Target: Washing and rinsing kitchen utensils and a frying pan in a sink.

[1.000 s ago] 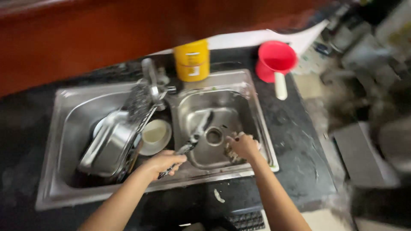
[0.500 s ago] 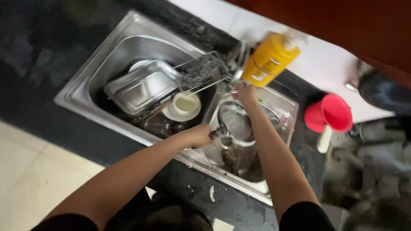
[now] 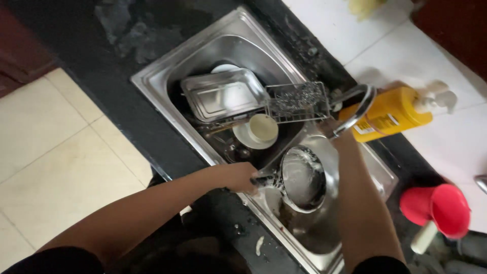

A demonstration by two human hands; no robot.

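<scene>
Your left hand [image 3: 236, 176] grips the soapy saucepan [image 3: 303, 177] by its handle over the sink [image 3: 162, 81]; your right hand, behind the faucet [image 3: 355, 104], I cannot tell.

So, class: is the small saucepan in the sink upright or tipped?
Tipped: the saucepan faces sideways, the left hand gripping its handle.

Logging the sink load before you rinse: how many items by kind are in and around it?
Saucepan: 1
Steel tray: 1
Wire rack: 1
Cream bowl: 1
Yellow pump bottle: 1
Red jug: 1
Total: 6
</scene>
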